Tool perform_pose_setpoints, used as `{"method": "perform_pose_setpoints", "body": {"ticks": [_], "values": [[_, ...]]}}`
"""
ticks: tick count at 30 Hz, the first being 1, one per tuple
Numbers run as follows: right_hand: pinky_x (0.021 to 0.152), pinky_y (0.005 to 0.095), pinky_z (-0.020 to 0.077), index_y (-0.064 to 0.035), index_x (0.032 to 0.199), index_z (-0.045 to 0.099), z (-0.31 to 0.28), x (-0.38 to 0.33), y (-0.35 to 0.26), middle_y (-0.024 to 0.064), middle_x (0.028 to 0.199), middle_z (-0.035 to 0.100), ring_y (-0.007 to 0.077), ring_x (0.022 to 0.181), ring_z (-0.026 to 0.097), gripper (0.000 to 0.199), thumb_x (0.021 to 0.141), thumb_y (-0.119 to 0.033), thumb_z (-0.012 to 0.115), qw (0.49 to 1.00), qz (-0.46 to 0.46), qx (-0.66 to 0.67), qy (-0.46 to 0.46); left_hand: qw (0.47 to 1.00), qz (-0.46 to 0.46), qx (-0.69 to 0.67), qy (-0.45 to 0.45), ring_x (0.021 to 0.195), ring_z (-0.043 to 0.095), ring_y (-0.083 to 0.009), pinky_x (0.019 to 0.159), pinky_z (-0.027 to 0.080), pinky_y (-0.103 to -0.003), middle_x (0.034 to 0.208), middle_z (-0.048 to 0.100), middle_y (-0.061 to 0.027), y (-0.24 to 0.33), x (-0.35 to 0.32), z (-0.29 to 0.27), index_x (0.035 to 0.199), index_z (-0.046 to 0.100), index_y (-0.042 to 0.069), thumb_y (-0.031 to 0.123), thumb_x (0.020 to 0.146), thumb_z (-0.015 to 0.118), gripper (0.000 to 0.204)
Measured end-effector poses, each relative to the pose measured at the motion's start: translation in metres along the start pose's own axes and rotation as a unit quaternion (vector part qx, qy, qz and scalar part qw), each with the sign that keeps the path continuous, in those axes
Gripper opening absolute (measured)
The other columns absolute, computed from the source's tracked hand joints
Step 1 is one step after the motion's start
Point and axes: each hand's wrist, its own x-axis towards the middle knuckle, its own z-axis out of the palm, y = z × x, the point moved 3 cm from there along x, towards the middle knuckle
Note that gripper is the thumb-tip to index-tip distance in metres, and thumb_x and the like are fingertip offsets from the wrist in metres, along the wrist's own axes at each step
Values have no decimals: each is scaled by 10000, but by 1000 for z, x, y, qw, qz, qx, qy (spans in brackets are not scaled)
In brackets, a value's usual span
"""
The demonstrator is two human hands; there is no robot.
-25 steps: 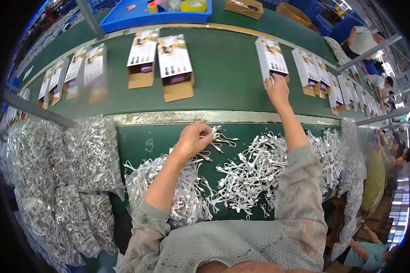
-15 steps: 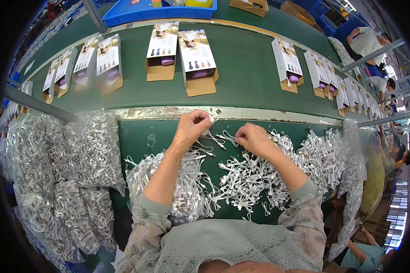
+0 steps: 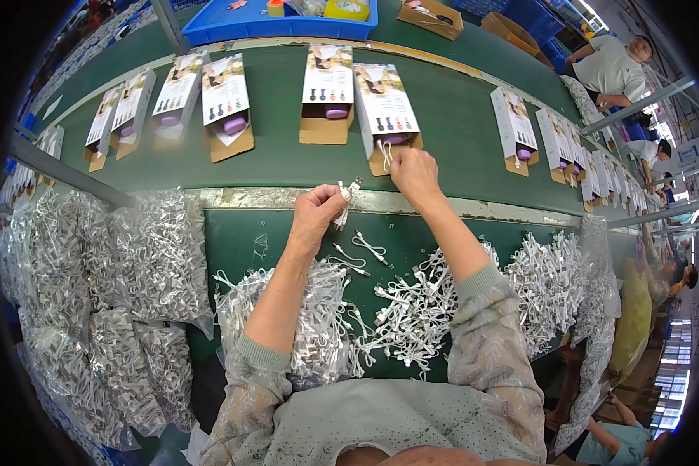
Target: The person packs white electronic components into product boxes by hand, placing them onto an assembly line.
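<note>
My left hand (image 3: 315, 213) is closed around a small bunch of white USB cables (image 3: 347, 203), their metal plugs sticking up past the fingers. Reaching farther forward, my right hand (image 3: 416, 177) pinches a looped white cable (image 3: 386, 154) at the open flap end of a printed white box (image 3: 386, 101). A purple item shows inside that box. Below my hands, two loose cables (image 3: 369, 246) lie on the green worktop. A heap of white cables (image 3: 415, 311) is under my right forearm, and a plastic bag of cables (image 3: 318, 326) lies beside my left forearm.
More open printed boxes (image 3: 328, 78) stand along the green belt (image 3: 279, 155), left and right. A metal rail (image 3: 272, 196) divides belt from worktop. Filled cable bags (image 3: 159, 256) are stacked at left. A blue tray (image 3: 279, 27) sits beyond. Other people (image 3: 610, 70) are at right.
The boxes have shifted right along the belt. My right hand has moved from above the cable heap up to a box, carrying a cable. My left hand stays near the rail with its bunch.
</note>
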Motion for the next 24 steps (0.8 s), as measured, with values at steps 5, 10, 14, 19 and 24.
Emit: {"method": "perform_pose_setpoints", "body": {"ticks": [5,10,14,19,24], "values": [[699,443,482,-12,889,633,17,14,-16,186,814,619,370,783,599,164,801,-138,576,990,-16,16,136,999,-22,-43,-20,567,449,-41,524,354,-193,672,551,42,-4,13,-22,809,609,56,148,826,638,97],[648,279,497,-3,1089,573,10,-42,-52,83,985,635,161,778,619,332,846,-227,598,882,83,397,-238,988,-50,-141,-30,606,498,-46,560,387,-188,721,595,20,-14,19,-30,845,626,49,164,831,646,118],[614,205,501,-8,1086,541,19,-65,-52,57,958,624,117,762,609,322,845,-203,627,721,151,576,-355,987,-74,-137,-39,649,536,-56,593,423,-199,765,623,11,-14,17,-13,892,636,49,164,833,644,130],[536,202,485,-4,864,619,15,-32,-26,47,769,635,86,607,573,207,823,-205,645,786,188,544,-228,991,-11,-127,47,572,449,-22,524,341,-176,700,566,55,-10,21,-23,905,651,43,201,798,693,196],[595,353,508,7,757,660,42,46,19,151,676,646,246,640,640,215,767,-197,592,946,162,279,7,994,-33,-79,71,513,354,-4,441,233,-173,636,500,82,-13,27,-25,897,668,41,200,785,713,200]]}}
